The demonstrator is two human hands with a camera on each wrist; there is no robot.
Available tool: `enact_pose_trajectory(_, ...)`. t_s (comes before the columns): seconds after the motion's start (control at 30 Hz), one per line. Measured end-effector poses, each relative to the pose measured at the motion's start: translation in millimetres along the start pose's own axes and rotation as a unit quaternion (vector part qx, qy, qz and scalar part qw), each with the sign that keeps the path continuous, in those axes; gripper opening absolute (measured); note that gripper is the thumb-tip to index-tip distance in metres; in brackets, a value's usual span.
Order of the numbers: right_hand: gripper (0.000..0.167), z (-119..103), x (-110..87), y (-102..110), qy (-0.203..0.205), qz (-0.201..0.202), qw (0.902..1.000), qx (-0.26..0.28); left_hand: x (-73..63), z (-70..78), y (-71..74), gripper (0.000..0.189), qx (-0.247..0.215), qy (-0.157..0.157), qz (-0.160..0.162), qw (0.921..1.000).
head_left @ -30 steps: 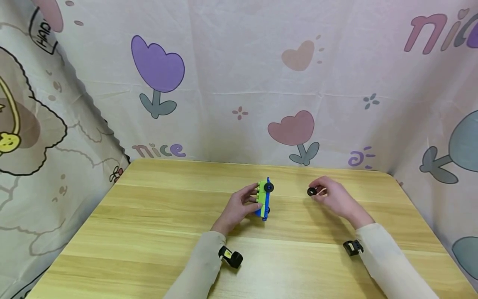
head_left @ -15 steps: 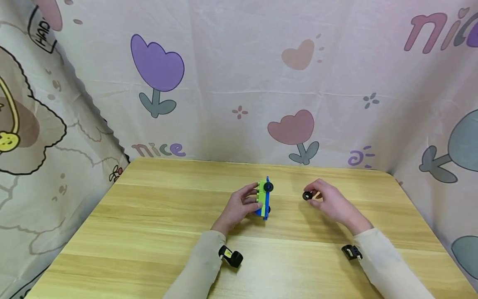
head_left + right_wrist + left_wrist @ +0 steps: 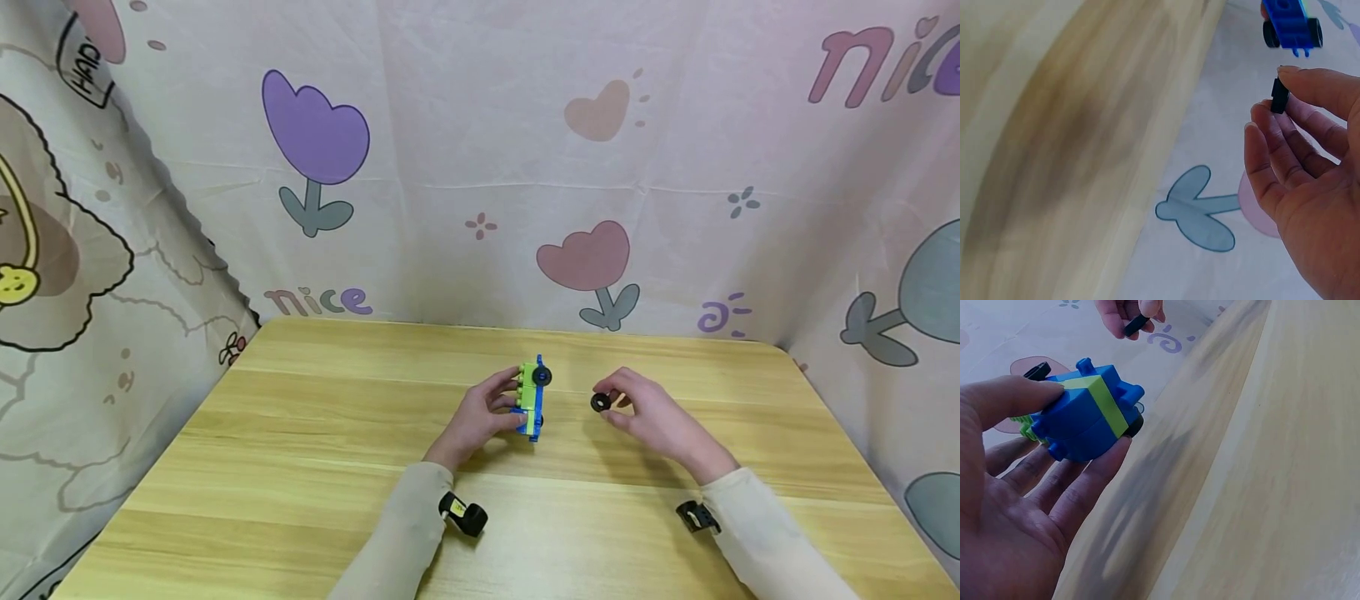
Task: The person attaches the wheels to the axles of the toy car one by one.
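My left hand grips a toy car of blue and lime-green bricks, its studded side toward the palm. In the left wrist view the thumb presses on the blue end of the car while fingertips support it from below. Black wheels show on the car; in the right wrist view two sit at one end of its blue underside. To the right, my right hand pinches a small black tire between thumb and fingertips. A gap separates the tire from the car.
Both hands are above a light wooden table. A patterned cloth hangs behind the table's far edge and along its sides. A small black camera is strapped to the left wrist, another to the right.
My right hand has moved left and slightly nearer to me with the tire, closing in on the car. The left hand and the car have stayed almost still.
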State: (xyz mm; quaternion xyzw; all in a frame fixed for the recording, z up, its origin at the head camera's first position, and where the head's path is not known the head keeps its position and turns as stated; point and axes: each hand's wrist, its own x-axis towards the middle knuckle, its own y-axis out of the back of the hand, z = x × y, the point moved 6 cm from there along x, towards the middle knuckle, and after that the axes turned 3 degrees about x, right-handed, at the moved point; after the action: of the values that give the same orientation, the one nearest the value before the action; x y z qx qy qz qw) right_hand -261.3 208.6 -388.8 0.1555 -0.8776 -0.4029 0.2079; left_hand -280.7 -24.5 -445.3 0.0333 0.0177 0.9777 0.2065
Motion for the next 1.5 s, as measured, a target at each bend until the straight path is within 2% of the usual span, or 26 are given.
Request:
enact_pose_trajectory(0.2,0.031,-5,-0.7,-8,-0.001,-0.009,1.0,0.001,0.4,-1.0,-0.8,0.075,0.004,-0.004,-0.003,1.0)
enact_pose_trajectory(0.57,0.03,-19,-2.1,-16,0.002,-0.016,0.9998,0.008,0.0,0.6,-1.2,0.076,-0.016,-0.02,-0.012,0.9996)
enact_pose_trajectory(1.5,0.03,-52,2.6,-33,0.066,-0.003,0.9976,0.02,-1.1,-1.5,-1.3,0.074,-0.001,-0.028,-0.008,0.9996)
